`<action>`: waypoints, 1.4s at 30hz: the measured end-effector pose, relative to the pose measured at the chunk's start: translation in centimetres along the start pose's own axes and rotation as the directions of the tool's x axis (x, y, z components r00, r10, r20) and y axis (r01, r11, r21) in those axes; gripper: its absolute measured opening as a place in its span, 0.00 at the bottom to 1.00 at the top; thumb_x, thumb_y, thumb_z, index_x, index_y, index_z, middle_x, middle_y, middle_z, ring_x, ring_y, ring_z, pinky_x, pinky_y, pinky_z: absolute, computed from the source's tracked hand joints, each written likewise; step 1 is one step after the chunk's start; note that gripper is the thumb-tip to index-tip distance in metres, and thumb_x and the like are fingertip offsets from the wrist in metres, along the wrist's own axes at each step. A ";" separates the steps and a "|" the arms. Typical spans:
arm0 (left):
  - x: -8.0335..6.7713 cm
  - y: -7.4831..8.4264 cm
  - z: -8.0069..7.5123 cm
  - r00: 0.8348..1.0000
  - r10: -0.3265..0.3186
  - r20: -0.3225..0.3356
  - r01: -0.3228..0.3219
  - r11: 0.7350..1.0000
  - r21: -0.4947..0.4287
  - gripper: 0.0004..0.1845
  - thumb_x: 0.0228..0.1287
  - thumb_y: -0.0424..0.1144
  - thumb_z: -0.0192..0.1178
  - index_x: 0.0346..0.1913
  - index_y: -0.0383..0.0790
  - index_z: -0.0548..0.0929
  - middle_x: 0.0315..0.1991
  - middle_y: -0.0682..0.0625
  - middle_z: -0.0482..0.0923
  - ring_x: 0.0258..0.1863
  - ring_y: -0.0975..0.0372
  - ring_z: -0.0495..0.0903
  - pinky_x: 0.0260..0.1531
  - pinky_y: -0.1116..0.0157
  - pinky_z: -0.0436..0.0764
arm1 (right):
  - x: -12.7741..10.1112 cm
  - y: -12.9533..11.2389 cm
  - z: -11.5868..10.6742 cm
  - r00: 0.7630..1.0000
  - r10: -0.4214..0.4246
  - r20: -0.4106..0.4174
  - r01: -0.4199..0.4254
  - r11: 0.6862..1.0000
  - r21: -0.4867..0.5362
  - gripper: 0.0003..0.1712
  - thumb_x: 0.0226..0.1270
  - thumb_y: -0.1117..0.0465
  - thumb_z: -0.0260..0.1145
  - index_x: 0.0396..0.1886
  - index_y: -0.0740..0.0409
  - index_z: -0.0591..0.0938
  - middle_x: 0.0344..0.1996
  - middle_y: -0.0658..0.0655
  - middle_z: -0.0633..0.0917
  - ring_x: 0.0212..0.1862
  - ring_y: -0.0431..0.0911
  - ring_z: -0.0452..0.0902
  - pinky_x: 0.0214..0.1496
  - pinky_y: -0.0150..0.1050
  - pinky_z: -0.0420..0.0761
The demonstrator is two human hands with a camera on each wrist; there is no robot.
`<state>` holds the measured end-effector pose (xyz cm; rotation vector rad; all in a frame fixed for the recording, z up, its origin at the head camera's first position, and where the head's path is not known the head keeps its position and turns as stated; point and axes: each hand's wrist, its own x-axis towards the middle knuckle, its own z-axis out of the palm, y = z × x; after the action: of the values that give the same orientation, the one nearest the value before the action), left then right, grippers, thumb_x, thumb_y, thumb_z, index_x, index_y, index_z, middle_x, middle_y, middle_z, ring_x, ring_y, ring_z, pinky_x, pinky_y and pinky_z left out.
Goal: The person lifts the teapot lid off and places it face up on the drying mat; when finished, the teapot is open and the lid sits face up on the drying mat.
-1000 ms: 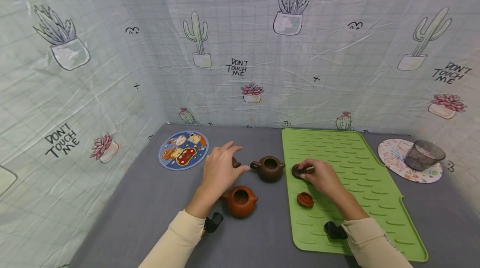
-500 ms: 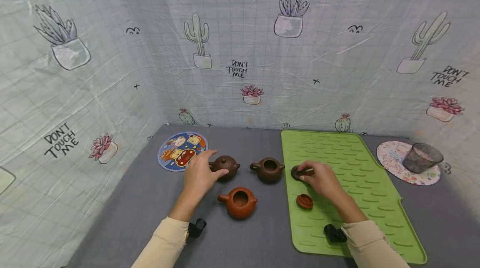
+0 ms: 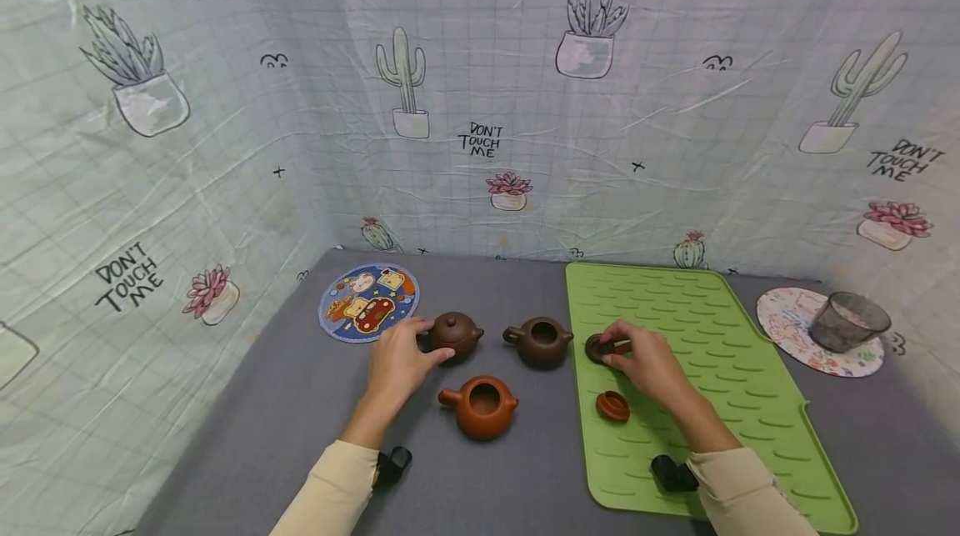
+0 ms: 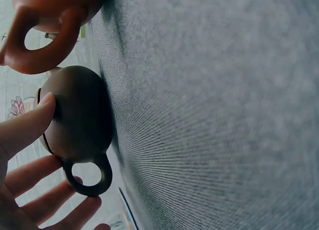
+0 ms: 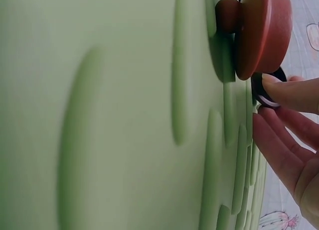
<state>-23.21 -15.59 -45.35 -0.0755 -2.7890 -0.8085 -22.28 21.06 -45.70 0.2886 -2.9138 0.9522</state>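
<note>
Three small clay teapots stand on the grey table, and I work among them from afar. My left hand [image 3: 397,365] rests against the lidded dark teapot [image 3: 453,334], which stands toward the table's far left part, just beside the round cartoon mat [image 3: 367,301]; the fingers [image 4: 30,123] lie nearly straight, thumb on the pot's belly, the others loose by its handle, not closed round it. The open brown teapot [image 3: 542,342] stands just left of the green mat [image 3: 712,369], and the orange teapot [image 3: 482,407] stands nearer me, apart from both.

My right hand [image 3: 647,363] lies on the green mat near its left edge, fingers curled to pinch the dark lid [image 3: 597,347] between thumb and fingertips; the lid sits on the mat. The orange lid [image 3: 612,406] lies on the mat just nearer me, untouched.

At the table's far right, a dark translucent cup [image 3: 848,321] stands on a pale patterned coaster [image 3: 795,315].
</note>
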 end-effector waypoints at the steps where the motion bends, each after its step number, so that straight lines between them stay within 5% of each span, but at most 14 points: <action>1: 0.0 0.0 -0.1 1.000 -0.005 0.003 0.005 1.000 -0.004 0.29 0.49 0.50 0.80 0.54 0.39 0.89 0.59 0.40 0.85 0.60 0.44 0.83 0.60 0.45 0.79 | 0.0 0.0 0.0 1.000 0.004 -0.004 -0.004 1.000 0.006 0.12 0.62 0.69 0.73 0.44 0.59 0.83 0.48 0.65 0.88 0.46 0.59 0.89 0.43 0.48 0.88; 15: 0.3 -0.2 -0.9 0.999 -0.036 0.027 0.036 0.999 -0.025 0.29 0.49 0.50 0.80 0.54 0.41 0.90 0.59 0.41 0.85 0.61 0.45 0.82 0.62 0.46 0.79 | 0.5 -0.3 -0.6 0.998 0.050 0.037 -0.051 0.998 0.024 0.25 0.64 0.65 0.74 0.60 0.63 0.78 0.53 0.69 0.87 0.49 0.60 0.88 0.42 0.47 0.88; 32: 0.8 0.1 -1.4 0.998 -0.038 0.057 0.037 0.999 0.009 0.28 0.46 0.52 0.81 0.51 0.45 0.91 0.54 0.46 0.88 0.57 0.48 0.85 0.57 0.49 0.82 | 2.1 -2.6 -2.3 0.981 0.090 0.173 -0.049 0.973 -0.226 0.27 0.72 0.51 0.67 0.63 0.62 0.79 0.55 0.69 0.86 0.51 0.61 0.86 0.45 0.54 0.85; 42: 0.6 0.3 -1.0 0.995 -0.077 0.066 0.075 0.997 0.025 0.27 0.45 0.54 0.82 0.50 0.49 0.92 0.54 0.50 0.89 0.57 0.50 0.85 0.55 0.49 0.82 | 4.3 -8.2 0.2 0.992 -0.110 0.056 0.120 0.964 -0.238 0.24 0.69 0.53 0.71 0.61 0.58 0.83 0.58 0.61 0.86 0.59 0.59 0.83 0.56 0.57 0.83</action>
<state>-23.57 -15.91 -44.24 0.0080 -2.8791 -0.8062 -24.86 13.81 -40.61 0.4604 -2.9709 0.5747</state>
